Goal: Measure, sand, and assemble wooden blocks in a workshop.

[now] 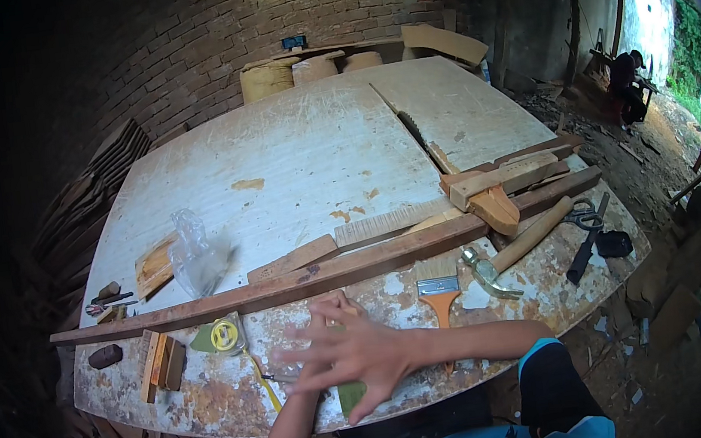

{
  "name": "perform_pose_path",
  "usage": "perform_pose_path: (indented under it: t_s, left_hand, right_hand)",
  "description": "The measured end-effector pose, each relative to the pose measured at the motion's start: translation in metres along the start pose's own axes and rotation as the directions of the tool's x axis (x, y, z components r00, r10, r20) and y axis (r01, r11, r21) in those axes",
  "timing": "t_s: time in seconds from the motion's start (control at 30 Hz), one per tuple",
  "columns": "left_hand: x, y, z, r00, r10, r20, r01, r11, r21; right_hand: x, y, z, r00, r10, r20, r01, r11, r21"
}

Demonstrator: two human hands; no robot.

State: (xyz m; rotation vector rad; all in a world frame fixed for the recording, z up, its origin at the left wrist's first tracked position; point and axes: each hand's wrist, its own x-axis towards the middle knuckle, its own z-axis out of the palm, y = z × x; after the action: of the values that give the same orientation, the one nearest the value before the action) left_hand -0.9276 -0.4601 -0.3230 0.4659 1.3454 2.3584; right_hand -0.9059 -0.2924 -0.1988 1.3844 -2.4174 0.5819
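My right hand (358, 361) is spread open, slightly blurred, across my left hand (326, 306), whose curled fingers grip something largely hidden above a green piece (352, 399) on the paint-worn workbench (485, 342). A yellow tape measure (226, 335) and a yellow-handled tool (268, 392) lie left of my hands. An orange-handled paintbrush (440, 299) lies right of them, partly behind my right forearm. A long brown wooden batten (171, 315) runs beyond them.
Stacked wood blocks (160, 364) and a crumpled plastic bag (199, 253) sit left. A hammer (486, 271), scissors (582, 215) and wood pieces (501, 176) lie right. A saw blade (409, 126) pokes through the bench top. Another person (629, 88) sits at far right.
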Motion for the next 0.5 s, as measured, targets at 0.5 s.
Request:
perform_pose_path:
  t_s: [0.5]
  left_hand:
    - [0.027,0.008,-0.014,0.965,-0.259,0.036,0.254,0.961,0.109]
  right_hand:
    - [-0.007,-0.004,0.030,0.956,0.059,-0.286,-0.018,0.989,0.145]
